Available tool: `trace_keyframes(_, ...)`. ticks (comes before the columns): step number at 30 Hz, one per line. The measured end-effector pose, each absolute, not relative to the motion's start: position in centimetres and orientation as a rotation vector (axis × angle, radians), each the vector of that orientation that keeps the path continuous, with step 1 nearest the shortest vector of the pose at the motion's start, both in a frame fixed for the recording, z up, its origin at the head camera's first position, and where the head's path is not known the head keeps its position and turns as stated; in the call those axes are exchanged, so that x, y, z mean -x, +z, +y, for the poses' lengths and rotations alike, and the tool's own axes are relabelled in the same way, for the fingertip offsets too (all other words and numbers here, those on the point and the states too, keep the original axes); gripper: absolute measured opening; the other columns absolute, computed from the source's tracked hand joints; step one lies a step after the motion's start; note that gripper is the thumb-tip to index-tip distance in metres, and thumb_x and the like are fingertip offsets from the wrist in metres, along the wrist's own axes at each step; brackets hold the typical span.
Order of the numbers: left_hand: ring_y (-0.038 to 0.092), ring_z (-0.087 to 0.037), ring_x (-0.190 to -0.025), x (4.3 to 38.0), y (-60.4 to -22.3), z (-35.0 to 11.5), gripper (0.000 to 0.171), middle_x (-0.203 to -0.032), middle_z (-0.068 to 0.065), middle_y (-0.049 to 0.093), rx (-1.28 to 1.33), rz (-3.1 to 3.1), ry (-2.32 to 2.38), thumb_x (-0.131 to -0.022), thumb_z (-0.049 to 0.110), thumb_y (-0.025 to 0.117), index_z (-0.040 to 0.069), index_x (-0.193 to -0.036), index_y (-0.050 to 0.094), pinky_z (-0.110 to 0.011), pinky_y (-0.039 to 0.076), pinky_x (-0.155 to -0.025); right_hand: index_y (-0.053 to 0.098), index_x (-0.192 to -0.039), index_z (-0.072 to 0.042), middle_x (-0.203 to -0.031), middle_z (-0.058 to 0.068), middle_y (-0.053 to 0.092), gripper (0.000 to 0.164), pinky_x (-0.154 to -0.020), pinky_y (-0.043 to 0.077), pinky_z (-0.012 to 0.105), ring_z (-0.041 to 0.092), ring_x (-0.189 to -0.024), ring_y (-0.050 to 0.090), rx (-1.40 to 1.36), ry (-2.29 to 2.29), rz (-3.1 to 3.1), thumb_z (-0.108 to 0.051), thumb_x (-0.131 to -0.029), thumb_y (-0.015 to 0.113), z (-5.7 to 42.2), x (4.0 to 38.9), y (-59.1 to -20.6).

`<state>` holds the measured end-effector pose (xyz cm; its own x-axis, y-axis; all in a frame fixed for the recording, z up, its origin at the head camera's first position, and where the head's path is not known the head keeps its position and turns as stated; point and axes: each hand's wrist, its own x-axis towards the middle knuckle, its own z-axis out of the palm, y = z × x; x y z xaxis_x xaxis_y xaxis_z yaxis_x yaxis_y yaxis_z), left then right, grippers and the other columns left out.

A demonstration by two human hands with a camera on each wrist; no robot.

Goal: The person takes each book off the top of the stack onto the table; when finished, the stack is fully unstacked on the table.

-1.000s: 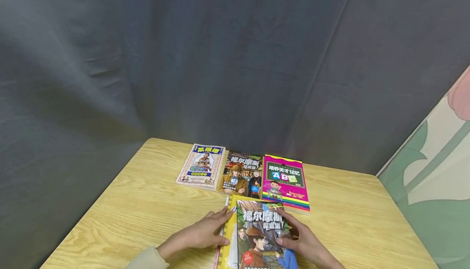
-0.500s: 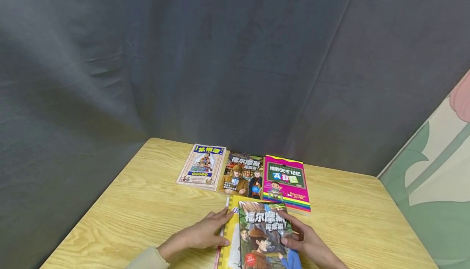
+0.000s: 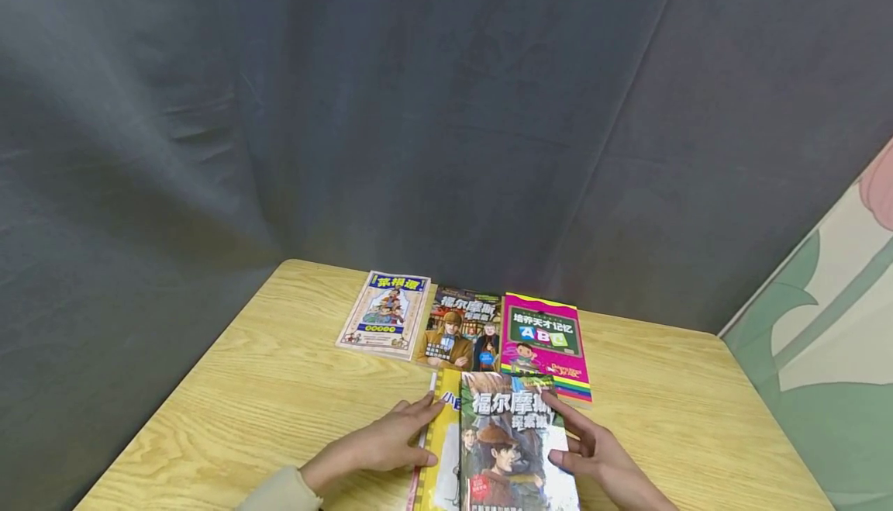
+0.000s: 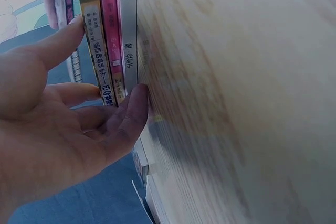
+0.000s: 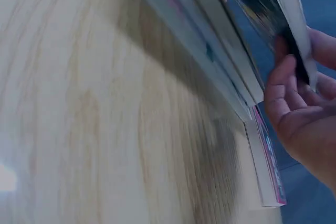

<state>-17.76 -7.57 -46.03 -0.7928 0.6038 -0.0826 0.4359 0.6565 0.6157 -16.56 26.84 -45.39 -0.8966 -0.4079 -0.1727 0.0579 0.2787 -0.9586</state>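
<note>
In the head view my right hand (image 3: pixel 601 453) grips the right edge of a paperback comic book (image 3: pixel 504 445) with a detective on its cover. The right wrist view shows this book's page edges (image 5: pixel 292 11) between thumb and fingers, lifted at an angle above a stack of books (image 5: pixel 202 51). My left hand (image 3: pixel 387 440) rests along the left side of the stack, beside the yellow book (image 3: pixel 442 460) on top. From the left wrist, its fingers lie against the yellow, pink (image 4: pixel 111 30) and white spines (image 4: pixel 129 30), and the thumb touches the yellow book's edge. The stack is partly hidden under the comic.
Behind the stack three books lie in a row: a pale one (image 3: pixel 386 315), a dark detective comic (image 3: pixel 460 333) and a pink ABC book (image 3: pixel 546 344). They rest on the wooden table (image 3: pixel 258 387), with a grey curtain (image 3: pixel 432 123) behind it.
My right hand has shifted a little right with the comic book, which is raised and tilted, uncovering more of the yellow book. The left hand has stayed in place.
</note>
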Motion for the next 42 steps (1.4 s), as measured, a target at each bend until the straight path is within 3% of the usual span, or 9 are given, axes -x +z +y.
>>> trace_keyframes(2,0.03,-0.044,-0.136,17.8,-46.0,-7.6,0.08,-0.155,-0.02,0.025,-0.833,2.592,0.86,-0.085,0.038,0.069,0.01,-0.151,0.032,-0.056,0.032,-0.108,0.021,-0.155,-0.018,-0.16,0.017,0.009,0.069,-0.095,0.048,0.031,0.032,-0.138,0.029,0.247,-1.722,2.129,-0.017,-0.096,0.058,26.9,16.6,-45.2)
trace_keyframes(3,0.03,-0.044,-0.136,17.8,-46.0,-7.5,0.08,-0.155,-0.019,0.024,-0.828,2.589,0.859,-0.086,0.039,0.069,0.01,-0.151,0.032,-0.056,0.032,-0.108,0.02,-0.155,-0.018,-0.16,0.018,0.006,0.068,-0.095,0.048,0.034,0.039,-0.135,0.032,0.207,-1.769,2.089,-0.017,-0.098,0.056,27.0,16.6,-45.0)
trace_keyframes(7,0.032,-0.04,-0.135,17.8,-46.2,-7.5,0.08,-0.155,-0.019,0.025,-0.832,2.598,0.854,-0.085,0.039,0.068,0.011,-0.151,0.032,-0.053,0.033,-0.108,0.012,-0.156,-0.02,-0.159,0.019,-0.006,0.068,-0.094,0.05,0.039,0.02,-0.123,0.048,0.142,-1.939,1.913,-0.013,-0.1,0.051,28.2,17.2,-44.4)
trace_keyframes(9,0.033,-0.039,-0.135,17.8,-46.3,-7.4,0.081,-0.155,-0.018,0.025,-0.83,2.61,0.846,-0.085,0.04,0.068,0.011,-0.151,0.032,-0.051,0.034,-0.109,0.012,-0.156,-0.022,-0.158,0.017,0.0,0.069,-0.092,0.051,0.04,0.015,-0.118,0.053,0.117,-1.99,1.88,-0.013,-0.1,0.051,28.9,17.6,-44.0)
trace_keyframes(12,0.034,-0.038,-0.134,17.8,-46.3,-7.4,0.081,-0.155,-0.019,0.026,-0.828,2.622,0.842,-0.085,0.039,0.069,0.011,-0.151,0.032,-0.05,0.035,-0.108,0.012,-0.156,-0.025,-0.149,0.007,0.024,0.069,-0.09,0.053,0.038,0.011,-0.113,0.055,0.108,-2.026,1.907,-0.013,-0.1,0.05,30.2,18.2,-43.4)
trace_keyframes(18,0.034,-0.037,-0.135,17.8,-46.2,-7.4,0.081,-0.155,-0.019,0.026,-0.807,2.616,0.869,-0.084,0.037,0.071,0.011,-0.15,0.033,-0.051,0.034,-0.108,0.008,-0.156,-0.021,-0.125,-0.008,0.051,0.066,-0.084,0.054,0.032,0.01,-0.106,0.058,0.186,-2.07,1.97,-0.013,-0.102,0.045,32.8,19.5,-41.9)
trace_keyframes(33,0.034,-0.037,-0.134,17.7,-45.9,-7.1,0.081,-0.155,-0.017,0.028,-0.785,2.619,0.864,-0.082,0.037,0.073,0.012,-0.15,0.035,-0.05,0.036,-0.108,0.007,-0.156,-0.016,-0.124,-0.007,0.048,0.064,-0.077,0.055,0.027,0.006,-0.099,0.058,0.393,-2.121,2.001,-0.005,-0.103,0.04,36.9,22.7,-40.7)
trace_keyframes(40,0.035,-0.038,-0.134,17.8,-46.0,-7.2,0.082,-0.154,-0.018,0.029,-0.794,2.631,0.854,-0.082,0.037,0.073,0.011,-0.149,0.035,-0.05,0.036,-0.108,0.012,-0.156,-0.013,-0.099,-0.007,0.045,0.062,-0.063,0.048,0.021,0.003,-0.08,0.049,0.264,-2.017,2.172,-0.013,-0.103,0.045,38.6,25.0,-40.4)
trace_keyframes(42,0.035,-0.037,-0.134,17.7,-46.1,-7.1,0.082,-0.154,-0.018,0.029,-0.788,2.634,0.859,-0.081,0.037,0.073,0.011,-0.149,0.036,-0.049,0.036,-0.107,0.011,-0.156,-0.012,-0.1,-0.009,0.044,0.064,-0.063,0.047,0.021,0.002,-0.081,0.047,0.211,-1.95,2.248,-0.017,-0.103,0.046,39.1,25.8,-40.2)
